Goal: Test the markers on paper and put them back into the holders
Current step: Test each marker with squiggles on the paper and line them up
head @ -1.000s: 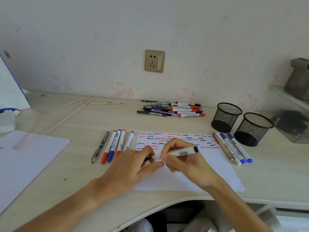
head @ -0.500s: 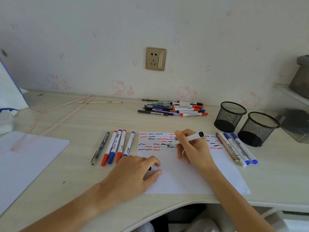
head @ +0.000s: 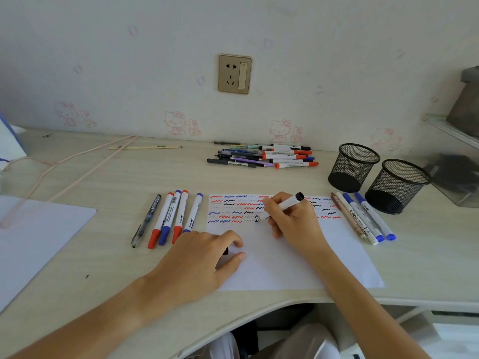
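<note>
My right hand (head: 295,221) grips a white marker with a black end (head: 290,203), its tip down on the white paper (head: 298,265) among rows of red, blue and black squiggles. My left hand (head: 202,260) rests on the paper's left edge, fingers curled round the marker's black cap (head: 226,251). Several markers and a pen (head: 171,218) lie left of the paper, three more (head: 363,218) lie to its right. A pile of markers (head: 267,158) sits near the wall. Two black mesh holders (head: 352,167) (head: 396,186) stand at the right.
A second white sheet (head: 33,237) lies at the left, with a pink cord (head: 77,161) and a wooden stick (head: 145,147) behind it. A glass shelf and clear box (head: 456,177) stand far right. The desk's curved front edge (head: 259,307) is near my body.
My hands pulled the cap off and separated. The right hand carried the marker up to the squiggle rows and set its tip on the paper; the left hand stayed low with the cap.
</note>
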